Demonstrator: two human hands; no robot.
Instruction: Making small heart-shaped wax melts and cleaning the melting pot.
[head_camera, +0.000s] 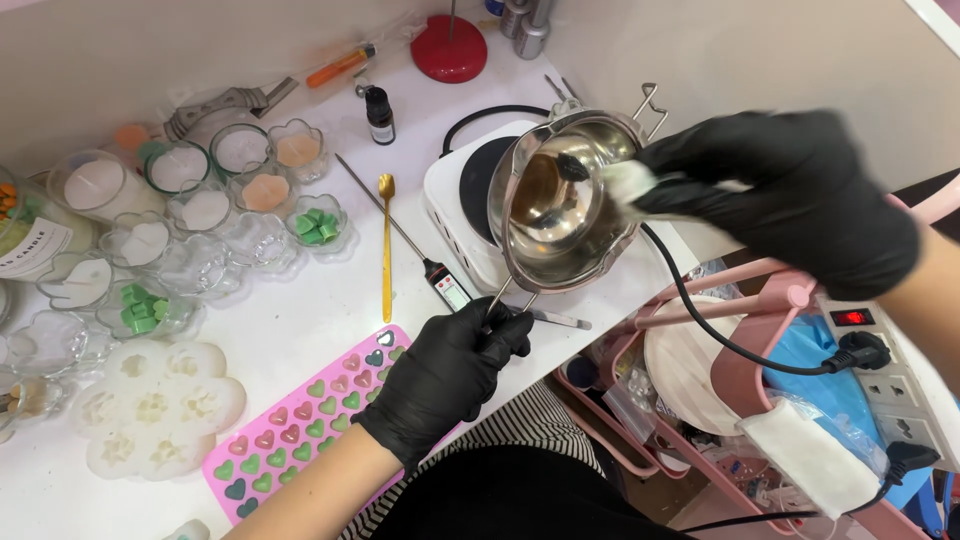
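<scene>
Steel gleams in the melting pot (560, 205) that we tilt above the white hot plate (470, 190), its mouth turned toward us. Our left hand (450, 375), in a black glove, is wrapped tight around the pot's wire handle (505, 298) at the 6 o'clock side of the pot. Our right hand (790, 195), also in a black glove, pinches a white wipe (628, 182) and presses it against the pot's rim at 3 o'clock. The pot's inner wall shows a brownish sheen.

On the white desk (310, 300), at 9 o'clock from the pot, lie a gold spoon (386, 245) and a probe thermometer (415, 245), side by side. A pink silicone mould (300, 430) with heart-shaped cells sits at 7 o'clock, under our left wrist. Farther toward 9 o'clock stands a cluster of glass candle cups (200, 200), some filled with white or peach wax, some holding green cubes. A white power strip (880, 370) rests at 4 o'clock.
</scene>
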